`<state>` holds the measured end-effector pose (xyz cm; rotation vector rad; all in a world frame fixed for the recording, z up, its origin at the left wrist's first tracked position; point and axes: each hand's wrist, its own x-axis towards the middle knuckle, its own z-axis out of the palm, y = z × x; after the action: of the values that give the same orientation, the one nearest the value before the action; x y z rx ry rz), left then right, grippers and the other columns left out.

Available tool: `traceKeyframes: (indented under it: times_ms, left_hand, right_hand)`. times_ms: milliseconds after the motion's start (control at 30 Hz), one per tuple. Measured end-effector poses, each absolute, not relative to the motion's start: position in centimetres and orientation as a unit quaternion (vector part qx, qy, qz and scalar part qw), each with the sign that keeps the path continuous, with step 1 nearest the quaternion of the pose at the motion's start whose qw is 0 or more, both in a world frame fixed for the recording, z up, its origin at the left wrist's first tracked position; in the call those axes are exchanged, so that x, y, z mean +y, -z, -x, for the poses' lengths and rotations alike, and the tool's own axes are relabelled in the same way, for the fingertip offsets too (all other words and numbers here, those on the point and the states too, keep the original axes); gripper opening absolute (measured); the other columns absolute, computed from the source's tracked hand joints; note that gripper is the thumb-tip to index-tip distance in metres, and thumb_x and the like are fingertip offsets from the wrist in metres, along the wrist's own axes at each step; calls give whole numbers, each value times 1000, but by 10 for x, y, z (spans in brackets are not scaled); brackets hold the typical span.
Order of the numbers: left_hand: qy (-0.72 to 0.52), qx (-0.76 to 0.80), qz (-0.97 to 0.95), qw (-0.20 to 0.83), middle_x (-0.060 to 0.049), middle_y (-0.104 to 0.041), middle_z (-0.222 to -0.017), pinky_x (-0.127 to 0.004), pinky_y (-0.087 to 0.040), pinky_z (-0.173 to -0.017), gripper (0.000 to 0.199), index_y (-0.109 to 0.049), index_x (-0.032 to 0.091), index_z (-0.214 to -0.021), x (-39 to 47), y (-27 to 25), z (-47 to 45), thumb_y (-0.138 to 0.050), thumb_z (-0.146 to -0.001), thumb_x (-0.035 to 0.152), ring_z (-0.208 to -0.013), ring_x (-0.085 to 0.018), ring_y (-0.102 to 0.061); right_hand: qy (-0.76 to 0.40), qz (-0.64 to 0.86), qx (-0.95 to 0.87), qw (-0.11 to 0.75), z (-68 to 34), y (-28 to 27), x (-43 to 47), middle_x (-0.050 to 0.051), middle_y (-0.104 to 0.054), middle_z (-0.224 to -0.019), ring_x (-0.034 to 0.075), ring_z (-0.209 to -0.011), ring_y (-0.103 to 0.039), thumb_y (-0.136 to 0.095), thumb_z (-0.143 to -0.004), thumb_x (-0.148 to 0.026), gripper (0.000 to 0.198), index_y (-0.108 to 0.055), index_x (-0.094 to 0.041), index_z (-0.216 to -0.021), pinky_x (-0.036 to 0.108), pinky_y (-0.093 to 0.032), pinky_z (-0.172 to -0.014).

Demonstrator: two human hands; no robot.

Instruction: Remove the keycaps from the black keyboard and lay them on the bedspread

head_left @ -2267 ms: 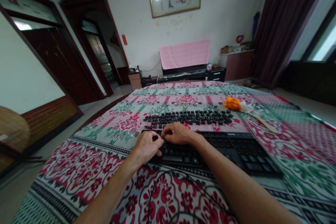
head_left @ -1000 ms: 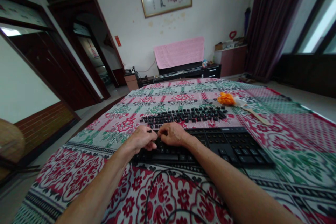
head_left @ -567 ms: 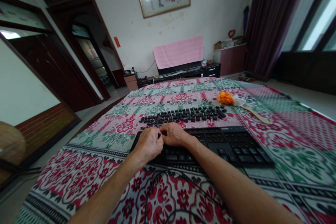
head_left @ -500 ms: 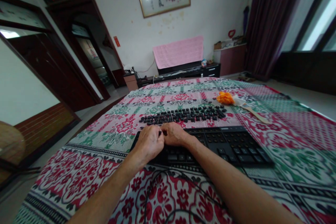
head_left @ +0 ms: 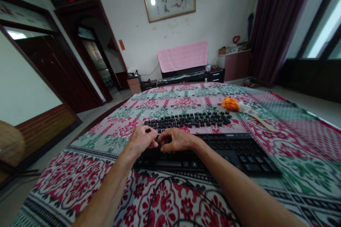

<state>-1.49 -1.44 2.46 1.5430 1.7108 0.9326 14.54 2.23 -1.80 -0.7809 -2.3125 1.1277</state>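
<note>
A black computer keyboard [head_left: 229, 152] lies on the cloth in front of me, many of its key positions bare of caps. Over its left end is my left hand [head_left: 141, 141], fingers pinched on a small black piece that looks like a keycap [head_left: 148, 131]. My right hand [head_left: 178, 139] hovers just beside it above the keys, fingers curved and thumb apart, with nothing visible between them. Behind the keyboard, several loose black keycaps [head_left: 191, 122] lie in rough rows. Both hands hide part of the keyboard's left half.
A brush with a pale handle [head_left: 262, 122] and an orange fluffy head [head_left: 230, 104] lies at the right rear. The keyboard's black cable [head_left: 151, 193] loops over the patterned tablecloth [head_left: 103, 170] near me. A low cabinet [head_left: 215, 76] stands beyond the table.
My hands have come apart from touching each other. The left moved slightly left and the right hand's fingers loosened. The camera view tilted up a little.
</note>
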Motion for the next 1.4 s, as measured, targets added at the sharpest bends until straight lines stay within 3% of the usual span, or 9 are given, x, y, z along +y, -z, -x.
traceKeyframes:
  times_ms: [133,367,633,900,1067,1400]
  left_hand:
    - [-387,644,-578,318,-2,-61,-44,-23,-47,-43,20,-59,14,-76,-14,-20,13,-56,-62,28,-41,-16,-58]
    - [-427,616,-589,302,-2,-63,-49,-22,-48,-48,16,-59,15,-74,-12,-11,10,-55,-65,28,-49,-17,-63]
    - [-508,571,-583,275,-1,-65,-52,-23,-49,-54,18,-58,16,-76,-2,-5,12,-56,-68,33,-54,-17,-65]
    - [-552,525,-579,291,-2,-67,-57,-23,-49,-58,21,-61,15,-76,1,6,-3,-59,-68,35,-58,-16,-65]
    - [-639,512,-493,294,-1,-66,-57,-22,-49,-55,27,-60,15,-80,7,1,9,-61,-66,38,-56,-15,-64]
    - [-645,504,-458,347,0,-64,-50,-20,-48,-50,26,-59,14,-79,9,-1,20,-63,-64,34,-49,-13,-62]
  right_hand:
    - [-391,282,-845,230,-143,18,21,-3,-60,-68,9,-61,-51,-56,-67,-31,25,-65,-15,-84,17,-37,-54]
    - [-344,357,-836,236,-138,17,20,-4,-54,-60,7,-54,-44,-53,-63,-23,20,-64,-13,-76,15,-32,-47]
    - [-352,396,-807,260,-144,13,31,-4,-55,-60,6,-51,-42,-50,-64,-19,26,-65,-16,-84,16,-29,-45]
    - [-311,470,-771,295,-144,17,37,-2,-61,-63,9,-55,-49,-53,-64,-21,21,-67,-16,-79,17,-34,-49]
    - [-200,537,-767,290,-159,11,44,0,-64,-67,11,-60,-54,-49,-66,-17,27,-67,-18,-86,19,-38,-57]
    - [-129,547,-800,211,-154,20,59,1,-68,-79,14,-68,-59,-53,-70,-26,26,-68,-21,-91,22,-40,-64]
